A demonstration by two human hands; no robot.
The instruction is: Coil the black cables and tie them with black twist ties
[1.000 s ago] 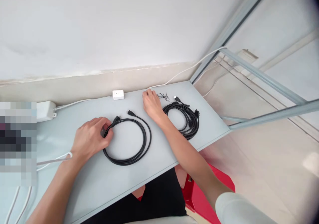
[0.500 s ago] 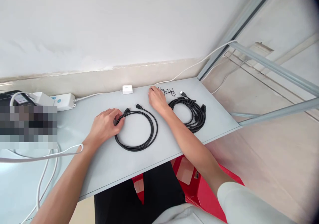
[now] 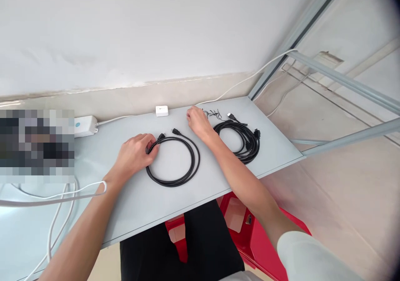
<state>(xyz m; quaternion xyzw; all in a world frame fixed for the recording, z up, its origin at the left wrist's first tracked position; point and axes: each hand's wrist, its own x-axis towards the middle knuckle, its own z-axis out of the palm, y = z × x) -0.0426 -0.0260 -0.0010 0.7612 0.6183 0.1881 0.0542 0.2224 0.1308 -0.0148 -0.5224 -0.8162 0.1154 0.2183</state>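
A black cable [image 3: 171, 184] lies looped into a ring on the grey table, its two plug ends at the back of the loop. My left hand [image 3: 136, 151] is closed around the left side of that ring, thumb and fingers pinching the strands. Farther back, my right hand [image 3: 199, 122] rests on the tabletop with fingers curled; what they hold, if anything, is hidden. Just right of these fingers lie several thin black twist ties [image 3: 213, 114] in a loose tangle. A thicker bundle of coiled black cables [image 3: 252, 147] sits beyond my right forearm, partly covered by it.
Along the wall stand a small white box [image 3: 161, 111] and a white power strip [image 3: 86, 126]. White cords [image 3: 51, 227] run across the table's left side, near a blurred-out device. A metal frame [image 3: 343, 137] borders the right end. Below is a red plastic stool [image 3: 262, 247].
The view has shifted slightly. Both hands stay in nearly the same places, the left still on the looped cable and the right beside the twist ties.
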